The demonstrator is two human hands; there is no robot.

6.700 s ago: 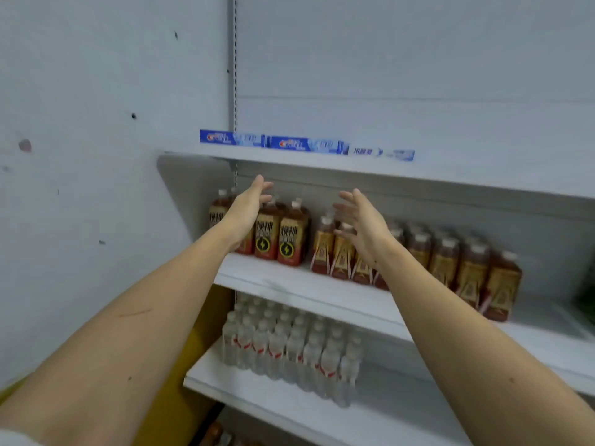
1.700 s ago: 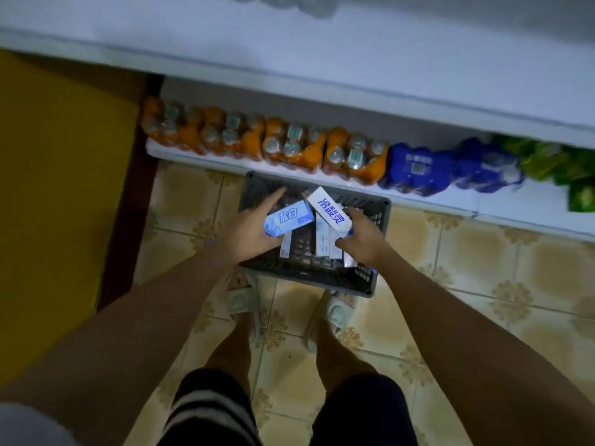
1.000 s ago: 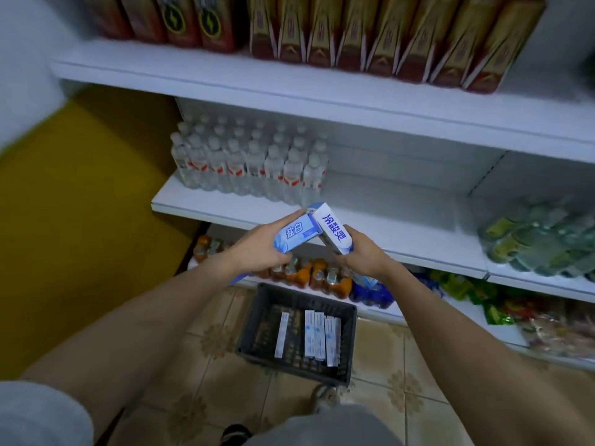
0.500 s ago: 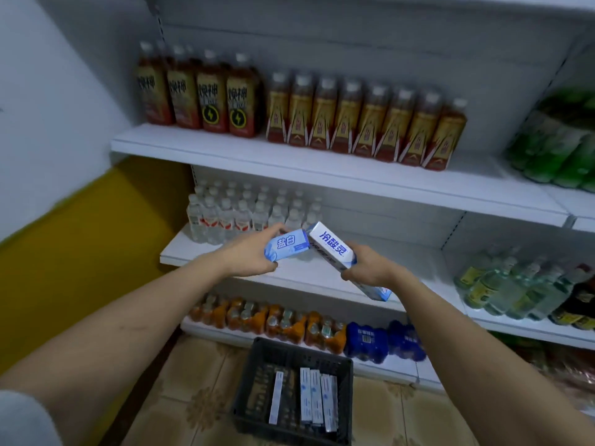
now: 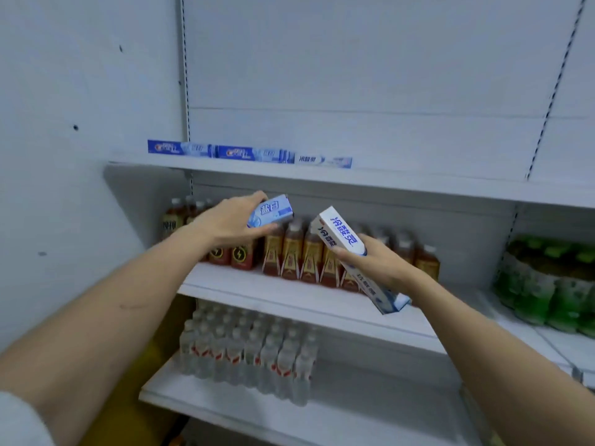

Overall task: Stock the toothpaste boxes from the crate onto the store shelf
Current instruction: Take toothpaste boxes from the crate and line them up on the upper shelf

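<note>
My left hand [image 5: 227, 225] grips a light blue toothpaste box [image 5: 273, 210] by its near end, just below the top shelf [image 5: 418, 185]. My right hand [image 5: 375, 262] holds a longer white and blue toothpaste box [image 5: 341, 239], tilted with its far end up and to the left. Three toothpaste boxes [image 5: 249, 153] lie in a row along the left part of the top shelf, ends touching. The crate is out of view.
Brown tea bottles [image 5: 306, 255] fill the shelf behind my hands. Below stands a pack of water bottles [image 5: 248, 352]. Green bottles [image 5: 547, 281] are at the right. A grey wall [image 5: 80, 123] closes the left side. Right of the row, the top shelf is bare.
Both hands took a box each from the crate and rose with them from floor level to just under the top shelf. My view tilted up, and the crate left the frame.
</note>
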